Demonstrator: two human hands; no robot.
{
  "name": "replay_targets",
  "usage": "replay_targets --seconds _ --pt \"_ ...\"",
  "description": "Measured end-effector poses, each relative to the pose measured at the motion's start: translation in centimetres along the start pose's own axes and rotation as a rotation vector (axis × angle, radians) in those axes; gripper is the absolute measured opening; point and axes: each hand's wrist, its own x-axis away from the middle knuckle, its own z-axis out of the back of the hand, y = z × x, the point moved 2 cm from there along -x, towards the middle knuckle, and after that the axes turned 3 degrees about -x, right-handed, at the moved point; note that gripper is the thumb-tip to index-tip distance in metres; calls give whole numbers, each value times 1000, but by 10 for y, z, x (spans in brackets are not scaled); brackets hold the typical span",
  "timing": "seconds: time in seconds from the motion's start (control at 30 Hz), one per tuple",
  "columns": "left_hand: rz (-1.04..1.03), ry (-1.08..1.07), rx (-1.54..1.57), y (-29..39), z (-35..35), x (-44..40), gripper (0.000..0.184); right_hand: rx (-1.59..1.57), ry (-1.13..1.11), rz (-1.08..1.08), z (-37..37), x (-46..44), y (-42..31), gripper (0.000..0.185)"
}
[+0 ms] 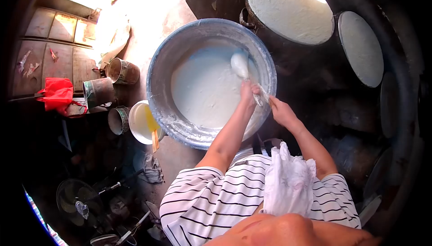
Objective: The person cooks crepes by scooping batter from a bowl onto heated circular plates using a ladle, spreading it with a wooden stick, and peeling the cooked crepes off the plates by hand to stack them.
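Note:
Over a large blue-rimmed tub, both of my hands are at work. A milky white, thick-looking liquid fills its lower part. My left hand is closed round the narrow neck of a white, bulging bundle, which looks like a wet cloth bag. The rounded end hangs over the liquid; its contents are hidden. Closed near the tub's right rim, my right hand grips what looks like the bundle's twisted tail, though its fingers partly cover this.
Two wide round vessels, one with a pale top and another, stand at right. A white bucket with a yellow-and-wood tool touches the tub's left side. Several dirty pails, a red bag and a fan are farther left.

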Motion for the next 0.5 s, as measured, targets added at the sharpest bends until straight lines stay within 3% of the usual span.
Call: replay_targets --seconds 0.03,0.13,0.27,0.37,0.5 --pt "62 -48 61 0 -2 6 20 3 73 132 -4 6 13 40" --pt "188 -274 196 -3 -28 52 33 -414 -134 -316 31 48 -29 44" --pt "313 -641 212 4 -80 159 41 -907 -245 -160 49 82 -35 47" --pt "362 -868 126 14 -127 243 41 -1201 -309 -31 71 111 -80 46" --pt "283 -1188 -98 43 -210 335 37 -1328 -361 345 132 132 -164 41"
